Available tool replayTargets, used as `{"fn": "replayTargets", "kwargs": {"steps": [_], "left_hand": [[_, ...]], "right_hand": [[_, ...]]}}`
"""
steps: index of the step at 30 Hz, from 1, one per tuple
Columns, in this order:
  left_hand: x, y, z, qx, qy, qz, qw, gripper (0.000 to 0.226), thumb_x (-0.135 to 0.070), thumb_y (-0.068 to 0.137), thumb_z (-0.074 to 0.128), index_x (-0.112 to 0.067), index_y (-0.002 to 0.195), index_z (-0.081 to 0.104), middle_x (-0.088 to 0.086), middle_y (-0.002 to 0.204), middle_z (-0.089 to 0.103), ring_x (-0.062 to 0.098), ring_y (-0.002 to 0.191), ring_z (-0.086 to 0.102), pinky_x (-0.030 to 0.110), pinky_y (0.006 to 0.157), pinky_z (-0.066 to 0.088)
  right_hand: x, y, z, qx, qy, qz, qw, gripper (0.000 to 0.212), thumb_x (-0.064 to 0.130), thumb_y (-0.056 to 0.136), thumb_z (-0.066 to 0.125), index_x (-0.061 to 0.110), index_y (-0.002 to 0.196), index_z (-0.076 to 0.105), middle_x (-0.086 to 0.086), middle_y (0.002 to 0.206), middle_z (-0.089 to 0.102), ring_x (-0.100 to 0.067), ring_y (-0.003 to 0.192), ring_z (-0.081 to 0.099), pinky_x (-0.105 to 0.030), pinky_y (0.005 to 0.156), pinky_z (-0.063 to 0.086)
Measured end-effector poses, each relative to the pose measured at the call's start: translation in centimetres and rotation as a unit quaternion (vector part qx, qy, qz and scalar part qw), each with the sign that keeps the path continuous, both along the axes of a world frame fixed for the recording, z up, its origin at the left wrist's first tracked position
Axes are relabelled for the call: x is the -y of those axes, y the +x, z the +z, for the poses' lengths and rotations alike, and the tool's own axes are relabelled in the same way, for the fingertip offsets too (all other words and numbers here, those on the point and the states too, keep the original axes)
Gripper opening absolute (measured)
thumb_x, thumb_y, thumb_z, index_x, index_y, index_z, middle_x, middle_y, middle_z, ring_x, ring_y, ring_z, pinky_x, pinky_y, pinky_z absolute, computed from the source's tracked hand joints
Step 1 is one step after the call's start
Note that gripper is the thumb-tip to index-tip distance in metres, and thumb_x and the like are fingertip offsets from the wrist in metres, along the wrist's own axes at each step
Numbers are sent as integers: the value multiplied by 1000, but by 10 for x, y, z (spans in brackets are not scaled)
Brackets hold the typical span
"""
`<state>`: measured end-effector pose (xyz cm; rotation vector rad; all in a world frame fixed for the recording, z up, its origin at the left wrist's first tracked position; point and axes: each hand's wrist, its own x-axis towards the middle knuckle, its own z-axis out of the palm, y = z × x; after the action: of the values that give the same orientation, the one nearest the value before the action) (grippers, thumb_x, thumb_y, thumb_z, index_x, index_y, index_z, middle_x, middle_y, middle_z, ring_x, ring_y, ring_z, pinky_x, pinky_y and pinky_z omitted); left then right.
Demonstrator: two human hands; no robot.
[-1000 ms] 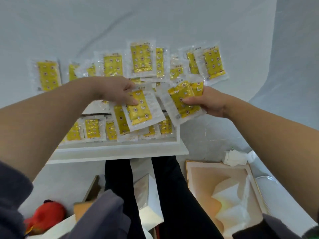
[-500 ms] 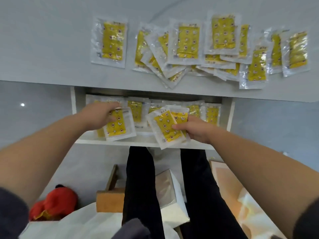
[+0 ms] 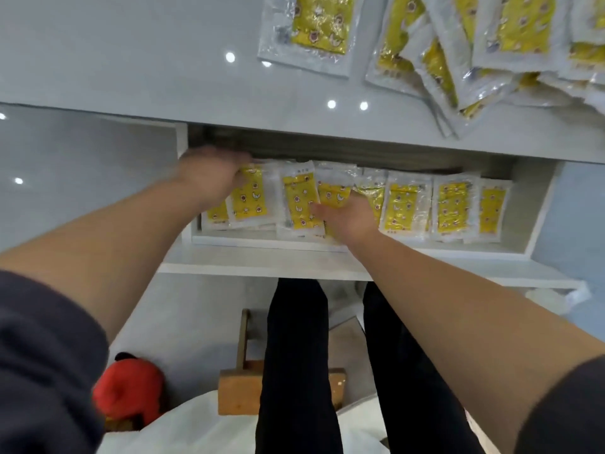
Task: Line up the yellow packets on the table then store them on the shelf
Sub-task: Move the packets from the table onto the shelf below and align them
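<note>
Gone deeper under the surface (image 3: 131, 60) since half a second ago, with both hands now well inside the shelf (image 3: 262, 253) rather than at its front edge, and the packets down among the row instead of lifted. Lays the left hand (image 3: 212, 178), blurred, over the top of the left packet (image 3: 250, 204) at the near end of the shelf; cannot tell whether gripping or merely touching. Rests the right hand (image 3: 350, 217) palm down, fingers fairly straight, on overlapping packets, thumb reaching onto the middle packet (image 3: 298, 198). Shows a row of packets (image 3: 453, 208) side by side further right on the shelf, and a loose heap of packets (image 3: 520, 24) up on the surface. Below: black trouser legs (image 3: 294, 355), a red thing (image 3: 131, 388), a wooden block (image 3: 239, 391).
</note>
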<state>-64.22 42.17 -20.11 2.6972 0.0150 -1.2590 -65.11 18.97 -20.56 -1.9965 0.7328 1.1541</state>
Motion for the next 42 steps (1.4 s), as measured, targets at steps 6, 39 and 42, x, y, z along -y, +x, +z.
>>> {"fn": "replayTargets", "kwargs": {"steps": [6,39,42], "left_hand": [[4,-14,-12,220,20,-60,973,18,-8,82,66,-16,93,77,13,100,65,39,103,54,51,99,36],[113,30,116,175,-129,221,951,9,-23,93,51,-20,93,60,-6,89,59,13,79,56,27,63,40],[113,59,133,199,-104,291,930,13,-23,91,53,-18,100,61,-2,103,56,15,91,54,30,75,46]], "right_hand": [[23,14,21,-14,-8,81,997,63,30,91,65,1,140,38,-5,109,60,-17,82,58,-34,77,48],[70,51,105,82,-89,249,961,29,31,95,48,19,68,44,2,64,50,-15,59,47,-28,52,33],[66,74,135,137,-55,247,958,20,30,95,48,18,79,52,4,71,55,-14,64,51,-32,58,41]]}}
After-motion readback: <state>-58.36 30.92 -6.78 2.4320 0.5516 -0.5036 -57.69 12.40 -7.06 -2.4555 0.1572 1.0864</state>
